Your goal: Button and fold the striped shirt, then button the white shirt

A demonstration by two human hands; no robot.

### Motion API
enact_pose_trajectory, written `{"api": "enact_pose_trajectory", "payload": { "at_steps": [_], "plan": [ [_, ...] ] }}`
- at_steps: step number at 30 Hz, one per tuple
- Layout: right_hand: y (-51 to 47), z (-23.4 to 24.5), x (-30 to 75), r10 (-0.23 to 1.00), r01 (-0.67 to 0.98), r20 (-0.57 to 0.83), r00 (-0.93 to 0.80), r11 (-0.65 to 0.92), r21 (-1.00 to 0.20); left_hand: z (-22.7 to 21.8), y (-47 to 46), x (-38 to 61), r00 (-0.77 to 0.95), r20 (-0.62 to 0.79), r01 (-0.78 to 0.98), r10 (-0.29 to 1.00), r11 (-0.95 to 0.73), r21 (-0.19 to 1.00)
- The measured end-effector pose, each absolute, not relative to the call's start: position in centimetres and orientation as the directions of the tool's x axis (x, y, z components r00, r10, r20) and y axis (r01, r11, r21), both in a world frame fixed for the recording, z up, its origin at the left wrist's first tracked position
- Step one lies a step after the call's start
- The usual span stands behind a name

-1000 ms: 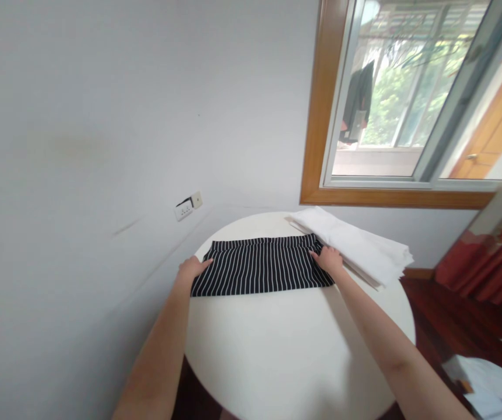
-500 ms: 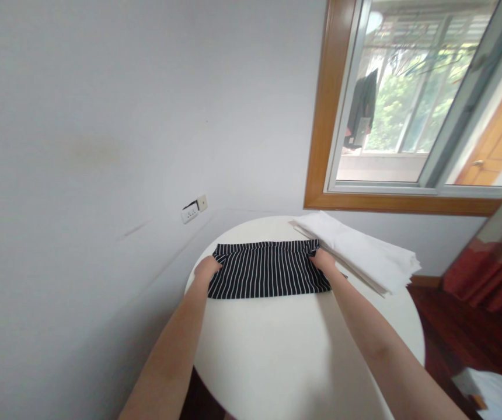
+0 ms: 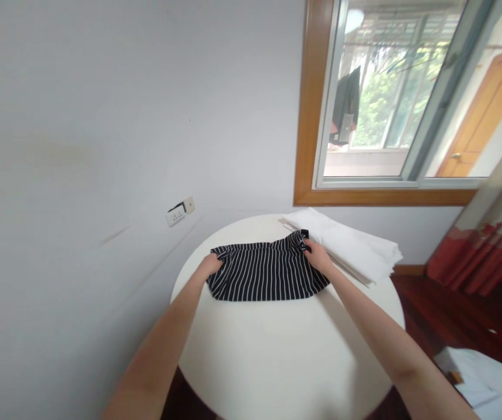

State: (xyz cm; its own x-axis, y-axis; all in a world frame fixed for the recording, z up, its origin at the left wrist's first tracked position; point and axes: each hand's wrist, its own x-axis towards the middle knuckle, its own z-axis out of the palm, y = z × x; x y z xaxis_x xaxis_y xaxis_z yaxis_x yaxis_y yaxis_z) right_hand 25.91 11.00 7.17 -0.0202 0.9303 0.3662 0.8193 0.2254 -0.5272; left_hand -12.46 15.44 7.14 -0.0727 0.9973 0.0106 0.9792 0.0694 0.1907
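The striped cloth (image 3: pixel 268 275) has bunched upward at its far right corner, lying on the counter (image 3: pixel 277 350) — left hand (image 3: pixel 209 266) with fingers pinched on its left end, right hand (image 3: pixel 319 258) with fingers closed around that corner. Rightward beyond the cloth: folded white sheets (image 3: pixel 351 242), then a window (image 3: pixel 382 116).

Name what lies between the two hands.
In the head view, a black-and-white striped cloth spans the stretch from the left hand to the right hand.

This looks like a home, with a red and cream curtain (image 3: pixel 490 242), a wooden door (image 3: pixel 485 122), and dark clothes (image 3: pixel 346 105) hanging behind the window (image 3: pixel 382 99).
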Motion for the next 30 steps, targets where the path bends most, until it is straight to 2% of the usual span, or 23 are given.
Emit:
{"api": "enact_pose_trajectory", "payload": {
  "at_steps": [4, 8, 13, 18, 21, 23, 27, 30],
  "plan": [
    [7.9, 8.4, 28.7, 0.908, 0.71, 0.413, -0.073, 0.338, -0.617, 8.4, 14.0, -11.2, 0.04, 0.043, 0.974, 0.998, -0.049, 0.22],
    [3.5, 9.2, 31.7, 0.904, 0.578, 0.418, -0.091, 0.39, -0.717, 9.1, 11.5, -9.8, 0.209, 0.066, 0.904, 0.976, -0.219, 0.367],
    [-0.6, 10.2, 34.9, 0.938, 0.445, 0.341, -0.055, 0.329, -0.833, 10.5, 9.5, -7.1, 0.327, 0.004, 0.833, 0.945, -0.291, 0.471],
    [-1.7, 12.4, 37.2, 0.95, 0.317, 0.31, 0.022, 0.287, -0.904, 14.6, 10.8, -3.3, 0.387, 0.005, 0.798, 0.922, -0.338, 0.498],
    [-1.3, 13.9, 38.6, 0.922, 0.265, 0.371, 0.108, 0.333, -0.905, 17.5, 13.6, -0.6, 0.426, 0.033, 0.796, 0.904, -0.392, 0.462],
    [-0.5, 14.5, 39.8, 0.894, 0.241, 0.41, 0.181, 0.364, -0.9, 19.3, 16.2, 1.6, 0.491, 0.102, 0.772, 0.865, -0.487, 0.408],
    [2.3, 15.0, 42.4, 0.813, 0.235, 0.48, 0.329, 0.422, -0.876, 22.9, 22.4, 7.3, 0.512, 0.296, 0.788, 0.807, -0.578, 0.213],
    [5.0, 14.7, 44.3, 0.735, 0.257, 0.511, 0.445, 0.442, -0.859, 25.1, 26.6, 12.1, 0.444, 0.398, 0.87, 0.802, -0.493, 0.023]
  ]
}}
